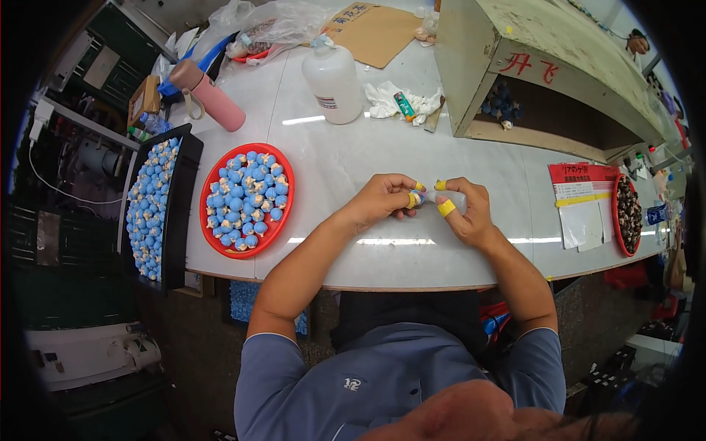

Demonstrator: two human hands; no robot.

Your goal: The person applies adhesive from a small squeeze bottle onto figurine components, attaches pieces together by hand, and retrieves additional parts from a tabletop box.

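Both hands are raised over the near middle of the grey table [397, 264], with yellow tape wrapped on thumb and index fingertips. My left hand [382, 198] is closed, pinching a small blue piece [420, 197] between thumb and fingers; most of it is hidden. Just to its right, my right hand [472, 213] has its thumb and index finger curved and apart, facing the piece. A pale patch shows between them, and I cannot make out any held thing there. Left of my hands, a red round tray [289, 209] holds many blue balls with cream-coloured parts.
At the far left stands a black bin [188, 173] of similar blue balls. A pink bottle [217, 103], a white plastic bottle [332, 81] and crumpled tissue [381, 99] sit farther back. A metal cabinet [463, 81], papers [581, 220] and a red tray of dark pieces [627, 214] lie right.
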